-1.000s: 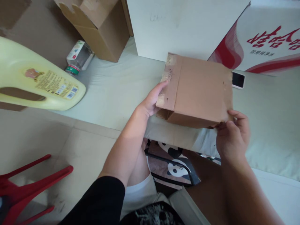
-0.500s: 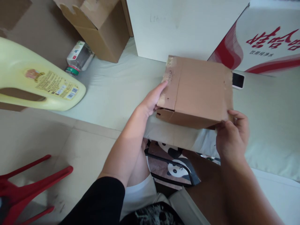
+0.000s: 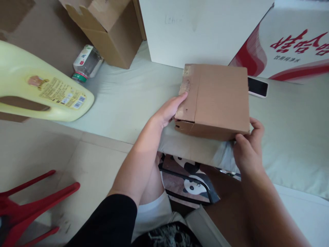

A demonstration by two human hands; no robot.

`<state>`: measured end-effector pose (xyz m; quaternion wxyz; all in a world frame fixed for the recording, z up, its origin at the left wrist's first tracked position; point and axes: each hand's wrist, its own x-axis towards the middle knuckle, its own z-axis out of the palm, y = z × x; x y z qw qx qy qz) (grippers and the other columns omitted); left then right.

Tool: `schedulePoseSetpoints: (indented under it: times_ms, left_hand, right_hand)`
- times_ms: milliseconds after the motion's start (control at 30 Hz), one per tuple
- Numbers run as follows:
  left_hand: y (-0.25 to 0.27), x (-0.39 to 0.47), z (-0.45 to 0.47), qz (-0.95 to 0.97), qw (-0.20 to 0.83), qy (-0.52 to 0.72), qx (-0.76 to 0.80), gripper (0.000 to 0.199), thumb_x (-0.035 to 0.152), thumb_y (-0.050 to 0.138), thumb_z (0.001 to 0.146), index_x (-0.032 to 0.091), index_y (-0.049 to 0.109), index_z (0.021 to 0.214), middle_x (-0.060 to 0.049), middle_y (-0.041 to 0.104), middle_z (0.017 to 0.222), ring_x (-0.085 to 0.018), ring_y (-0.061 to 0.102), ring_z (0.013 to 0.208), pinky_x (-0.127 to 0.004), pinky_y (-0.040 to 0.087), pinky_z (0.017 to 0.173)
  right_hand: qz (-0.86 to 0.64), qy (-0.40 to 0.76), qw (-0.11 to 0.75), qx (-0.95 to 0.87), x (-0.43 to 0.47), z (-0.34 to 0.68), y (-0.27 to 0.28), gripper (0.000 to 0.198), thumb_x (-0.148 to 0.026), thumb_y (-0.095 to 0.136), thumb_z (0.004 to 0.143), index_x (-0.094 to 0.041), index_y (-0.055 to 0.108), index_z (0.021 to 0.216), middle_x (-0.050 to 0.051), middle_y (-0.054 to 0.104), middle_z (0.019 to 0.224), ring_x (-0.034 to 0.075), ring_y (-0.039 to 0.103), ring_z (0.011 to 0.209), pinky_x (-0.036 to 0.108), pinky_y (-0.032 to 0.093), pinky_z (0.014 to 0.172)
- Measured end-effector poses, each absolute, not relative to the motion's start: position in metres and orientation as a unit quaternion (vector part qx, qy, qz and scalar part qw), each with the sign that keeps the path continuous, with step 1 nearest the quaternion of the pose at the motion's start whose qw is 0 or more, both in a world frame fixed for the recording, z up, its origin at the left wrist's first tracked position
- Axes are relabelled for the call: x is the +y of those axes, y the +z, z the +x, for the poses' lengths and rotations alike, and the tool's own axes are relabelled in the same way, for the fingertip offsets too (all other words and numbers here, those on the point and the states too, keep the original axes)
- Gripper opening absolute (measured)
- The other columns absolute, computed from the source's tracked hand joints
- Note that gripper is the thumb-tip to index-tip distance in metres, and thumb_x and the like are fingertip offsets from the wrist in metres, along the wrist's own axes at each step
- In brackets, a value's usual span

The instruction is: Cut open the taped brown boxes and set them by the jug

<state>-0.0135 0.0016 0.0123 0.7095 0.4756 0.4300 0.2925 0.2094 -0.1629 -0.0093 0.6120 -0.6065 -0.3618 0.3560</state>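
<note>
A brown cardboard box (image 3: 221, 99) lies on its side over the pale green cloth surface near its front edge. My left hand (image 3: 171, 109) grips the box's left end, the thumb on top and the other fingers tucked out of sight. At the lower right corner of the box, my right hand (image 3: 249, 144) holds the edge between thumb and fingers. The right flap is folded in or down, so that end looks straight. Worn tape runs along the left end. Just past the box's right side lies a phone (image 3: 257, 87), partly covered by the box.
A large yellow jug (image 3: 51, 85) and a clear bottle with a green cap (image 3: 87, 63) lie at left. Behind stand an open cardboard box (image 3: 120, 37), a white box (image 3: 197, 31) and a red-and-white carton (image 3: 290, 44). A red stool (image 3: 33, 209) is on the floor.
The flap at the box's right end has gone from sticking out to folded out of sight, showing more of the phone. My right hand moved slightly left with it.
</note>
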Motion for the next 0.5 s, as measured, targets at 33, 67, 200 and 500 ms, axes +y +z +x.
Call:
schedulePoseSetpoints:
  times_ms: [33,67,200,500]
  left_hand:
    - [0.014,0.002,-0.012,0.471,0.711,0.295,0.431,0.051,0.068,0.058,0.092,0.021,0.075,0.105,-0.01,0.079,0.1,-0.033,0.073,0.118,-0.048,0.06,0.099]
    - [0.015,0.002,-0.011,0.469,0.71,0.303,0.429,0.049,0.065,0.058,0.093,0.021,0.074,0.107,-0.01,0.08,0.105,-0.032,0.073,0.12,-0.047,0.058,0.102]
    - [0.011,0.008,-0.01,0.489,0.684,0.349,0.413,0.037,0.052,0.057,0.098,0.021,0.072,0.111,-0.009,0.079,0.114,-0.03,0.072,0.122,-0.047,0.056,0.106]
    - [0.003,0.012,-0.013,0.559,0.629,0.377,0.386,0.041,0.059,0.059,0.097,0.021,0.068,0.112,-0.008,0.076,0.115,-0.029,0.07,0.123,-0.046,0.057,0.102]
  right_hand:
    - [-0.623,0.345,0.603,-0.359,-0.163,0.209,-0.008,0.061,-0.036,0.077,0.078,-0.034,0.049,0.133,-0.002,0.065,0.102,0.019,0.062,0.088,0.033,0.049,0.077]
    - [-0.637,0.333,0.598,-0.354,-0.163,0.208,-0.007,0.063,-0.034,0.078,0.078,-0.034,0.048,0.133,-0.002,0.065,0.101,0.019,0.062,0.088,0.034,0.049,0.077]
    - [-0.661,0.296,0.604,-0.332,-0.16,0.204,-0.001,0.076,-0.028,0.085,0.069,-0.034,0.043,0.132,-0.005,0.062,0.094,0.014,0.059,0.077,0.029,0.046,0.069]
    - [-0.649,0.275,0.67,-0.232,-0.153,0.208,0.001,0.049,-0.038,0.063,0.076,-0.03,0.052,0.124,-0.006,0.056,0.082,0.014,0.052,0.068,0.025,0.04,0.055]
